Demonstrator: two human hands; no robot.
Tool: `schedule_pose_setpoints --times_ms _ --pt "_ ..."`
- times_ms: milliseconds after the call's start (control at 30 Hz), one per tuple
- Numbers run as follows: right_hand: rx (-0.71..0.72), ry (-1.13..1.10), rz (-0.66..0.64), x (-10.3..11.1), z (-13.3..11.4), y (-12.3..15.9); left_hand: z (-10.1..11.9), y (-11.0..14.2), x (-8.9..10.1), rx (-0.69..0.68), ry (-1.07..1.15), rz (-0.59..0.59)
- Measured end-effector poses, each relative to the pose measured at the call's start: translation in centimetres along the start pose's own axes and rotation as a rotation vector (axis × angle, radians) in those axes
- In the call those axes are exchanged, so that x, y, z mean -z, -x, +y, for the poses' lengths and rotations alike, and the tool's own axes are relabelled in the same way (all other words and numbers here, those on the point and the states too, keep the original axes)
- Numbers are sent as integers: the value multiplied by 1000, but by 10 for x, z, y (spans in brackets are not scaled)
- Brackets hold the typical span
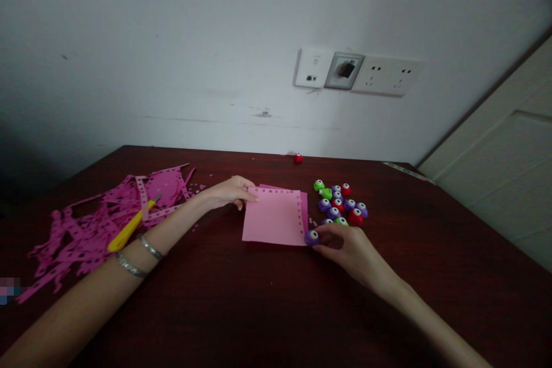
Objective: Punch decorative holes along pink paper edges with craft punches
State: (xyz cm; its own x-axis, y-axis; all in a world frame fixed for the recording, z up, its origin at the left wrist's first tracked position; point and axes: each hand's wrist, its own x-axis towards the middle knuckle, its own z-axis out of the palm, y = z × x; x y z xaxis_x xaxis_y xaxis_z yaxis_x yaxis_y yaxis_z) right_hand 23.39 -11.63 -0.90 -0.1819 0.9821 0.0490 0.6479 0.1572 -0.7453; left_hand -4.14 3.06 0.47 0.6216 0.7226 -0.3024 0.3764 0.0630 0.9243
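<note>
My left hand [235,192] pinches the upper left corner of a light pink sheet of paper [272,217]. Small punched holes run along the sheet's top and right edges. A darker pink sheet [305,207] shows from behind it. Between thumb and fingers, my right hand [345,244] grips a small purple craft punch [311,237] at the lower right corner of the light sheet. Whether the paper sits in the punch's slot, I cannot tell. Just beyond my right hand lie several more punches in red [356,217], green [318,185] and purple [361,209].
On the left, pink punched paper strips [81,230] lie heaped, with a yellow utility knife [131,231] on them. One red punch [298,157] stands near the wall. Tiny pink paper bits [197,187] are scattered about. Wall sockets [386,76] sit above the dark wooden table [241,310].
</note>
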Motion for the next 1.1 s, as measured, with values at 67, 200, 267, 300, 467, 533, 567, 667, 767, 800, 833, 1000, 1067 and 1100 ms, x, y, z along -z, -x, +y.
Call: schedule_pose_setpoints --times_ms 67,200,267,300,467,533,567,667,767,800,833,1000,1067,1100 --pt "11 3 -5 0 -1 0 -1 0 0 0 2 -5" --pt "17 -18 -15 0 -1 0 -3 -2 0 -9 13 -9" --pt "17 -19 -17 0 -1 0 -4 -2 0 -12 16 -10" --pt "17 -16 -15 0 -1 0 -4 -3 0 -13 15 -9" --pt "25 0 -4 -1 2 -1 -6 -4 0 -16 12 0" --pt "26 6 -5 -1 2 -1 -6 -4 0 -16 15 -1" --pt "25 8 -4 -1 2 -1 -6 -4 0 -14 14 -1" --pt "18 8 -8 -1 1 -1 -5 -3 -1 -9 14 -1" --pt "15 7 -9 0 -1 0 -5 -3 -1 -5 18 2" --pt "15 8 -9 0 -1 0 -5 -3 -1 -3 18 3" --pt "15 9 -8 0 -2 0 -5 -3 -1 0 18 4" --pt "25 8 -11 -1 0 0 -7 -4 -2 -2 10 3" --pt "28 -2 -10 -1 2 -1 -8 -5 -2 -8 11 6" --pt "28 -9 -11 -2 2 -1 -8 -6 -2 -11 13 10"
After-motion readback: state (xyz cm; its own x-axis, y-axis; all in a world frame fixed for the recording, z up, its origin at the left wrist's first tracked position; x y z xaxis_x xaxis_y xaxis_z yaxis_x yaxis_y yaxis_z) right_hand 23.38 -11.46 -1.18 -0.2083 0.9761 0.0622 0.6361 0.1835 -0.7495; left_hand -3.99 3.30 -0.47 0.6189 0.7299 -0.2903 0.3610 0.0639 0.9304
